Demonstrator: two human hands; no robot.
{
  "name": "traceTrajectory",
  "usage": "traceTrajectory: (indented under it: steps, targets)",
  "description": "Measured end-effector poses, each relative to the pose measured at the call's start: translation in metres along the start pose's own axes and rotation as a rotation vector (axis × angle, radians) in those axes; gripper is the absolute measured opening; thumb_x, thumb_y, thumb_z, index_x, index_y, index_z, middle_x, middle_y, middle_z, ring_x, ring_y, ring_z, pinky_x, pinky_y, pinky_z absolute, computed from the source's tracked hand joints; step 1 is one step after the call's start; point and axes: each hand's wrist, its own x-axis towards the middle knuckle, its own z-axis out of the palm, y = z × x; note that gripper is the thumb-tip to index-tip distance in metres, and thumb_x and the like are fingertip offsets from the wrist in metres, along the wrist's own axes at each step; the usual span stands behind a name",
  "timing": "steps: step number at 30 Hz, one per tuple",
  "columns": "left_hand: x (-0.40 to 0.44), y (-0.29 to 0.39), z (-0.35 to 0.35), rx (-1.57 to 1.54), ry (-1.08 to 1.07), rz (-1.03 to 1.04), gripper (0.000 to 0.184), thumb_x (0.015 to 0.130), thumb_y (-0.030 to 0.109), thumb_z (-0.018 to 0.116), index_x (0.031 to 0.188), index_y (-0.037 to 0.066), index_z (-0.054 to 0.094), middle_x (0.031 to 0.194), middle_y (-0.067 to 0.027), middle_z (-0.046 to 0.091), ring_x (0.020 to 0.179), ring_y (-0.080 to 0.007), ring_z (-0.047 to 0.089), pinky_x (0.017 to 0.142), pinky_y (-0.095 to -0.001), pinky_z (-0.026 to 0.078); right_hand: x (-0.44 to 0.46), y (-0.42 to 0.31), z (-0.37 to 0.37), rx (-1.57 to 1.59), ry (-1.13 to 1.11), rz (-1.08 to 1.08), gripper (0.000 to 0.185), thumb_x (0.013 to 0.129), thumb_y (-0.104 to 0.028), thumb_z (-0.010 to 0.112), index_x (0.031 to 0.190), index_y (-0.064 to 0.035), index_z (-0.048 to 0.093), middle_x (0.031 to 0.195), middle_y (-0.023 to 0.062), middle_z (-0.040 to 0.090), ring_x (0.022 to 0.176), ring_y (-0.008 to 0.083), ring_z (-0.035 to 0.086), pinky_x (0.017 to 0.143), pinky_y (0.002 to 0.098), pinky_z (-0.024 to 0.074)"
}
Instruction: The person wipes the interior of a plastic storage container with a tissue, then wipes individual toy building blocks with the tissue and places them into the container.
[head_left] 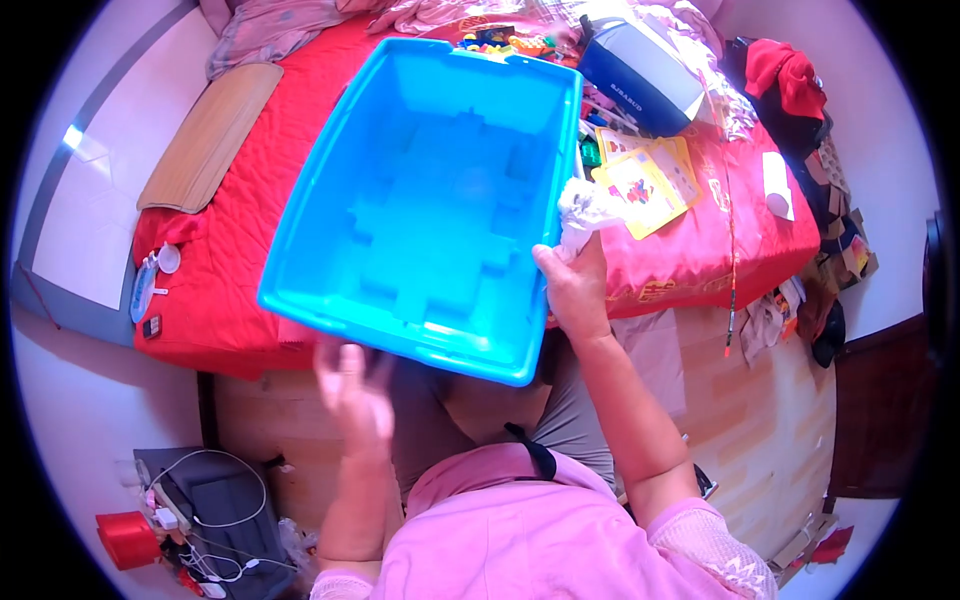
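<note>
A large blue plastic bin [430, 200] is tilted with its inside facing me, above the near edge of the bed. My right hand [578, 288] is at the bin's right rim, the thumb against the edge. It is closed on a crumpled white cloth or tissue [588, 212], which presses against the bin's outer side. Below the near rim, my left hand [357, 395] is blurred, its fingers apart and pointing up. Whether it touches the bin I cannot tell. Nothing lies inside the bin.
A red-covered bed [240, 260] carries a wooden board [212, 138], a dark blue box [640, 80], yellow picture cards [650, 188] and colourful toy pieces [510, 42] behind the bin. On the floor at left, a dark bag [225, 510] lies among white cables [235, 572].
</note>
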Motion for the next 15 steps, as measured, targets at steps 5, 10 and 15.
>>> traceTrajectory:
  steps: [5,10,15]
  targets:
    - [0.077,0.059,-0.038,0.418,0.089,0.326,0.055,0.089,0.021,0.053,0.135,0.004,0.027,0.133,-0.0127,0.037,0.123,-0.0207,0.035,0.101,-0.0386,0.028,0.003,-0.011,-0.005,-0.036,-0.079,0.049,0.055,0.074,-0.003,0.059,0.123,0.0002,0.036,0.112,0.0076,0.048,0.098,0.0168,0.049,0.085,0.0281,0.0403]
    - [0.120,0.093,-0.026,0.539,-0.349,-0.210,0.056,0.086,0.023,0.058,0.130,-0.002,0.034,0.123,-0.0134,0.048,0.112,-0.0208,0.047,0.094,-0.0319,0.038,0.007,0.002,-0.008,0.004,-0.108,-0.005,0.053,0.075,-0.001,0.058,0.123,-0.0018,0.037,0.104,0.0044,0.049,0.077,0.0094,0.047,0.067,0.0249,0.0413]
    - [0.118,0.080,-0.037,0.634,-0.486,-0.349,0.052,0.078,0.013,0.059,0.124,-0.003,0.041,0.112,-0.0135,0.054,0.097,-0.0208,0.056,0.086,-0.0328,0.046,0.008,-0.007,-0.014,-0.066,-0.141,0.063,0.054,0.076,-0.009,0.063,0.123,0.0008,0.039,0.111,0.0072,0.049,0.097,0.0140,0.048,0.082,0.0278,0.0403]
